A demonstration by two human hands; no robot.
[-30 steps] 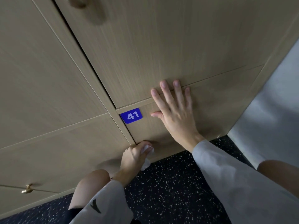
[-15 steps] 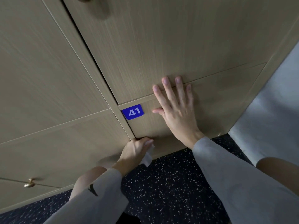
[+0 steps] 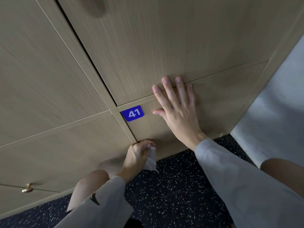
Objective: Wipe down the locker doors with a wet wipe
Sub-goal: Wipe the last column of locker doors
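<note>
Light wood locker doors fill the view. The lowest door (image 3: 222, 99) carries a blue tag "41" (image 3: 133, 113) at its upper left corner. My left hand (image 3: 138, 152) grips a crumpled white wet wipe (image 3: 151, 160) at this door's bottom left corner, fingers curled round it against the wood. My right hand (image 3: 176, 109) lies flat on the same door, fingers straight and spread, fingertips reaching the seam with the taller door (image 3: 164, 38) above.
More locker doors stand to the left, one with a brass knob (image 3: 27, 188) near the floor. Dark speckled floor (image 3: 172, 186) runs below the lockers. A pale wall (image 3: 276, 104) meets the lockers at the right. My bare knees show at lower left and right.
My left hand with the wipe has slid up and left along the bottom of door 41 to its corner. My right hand has stayed pressed on the door.
</note>
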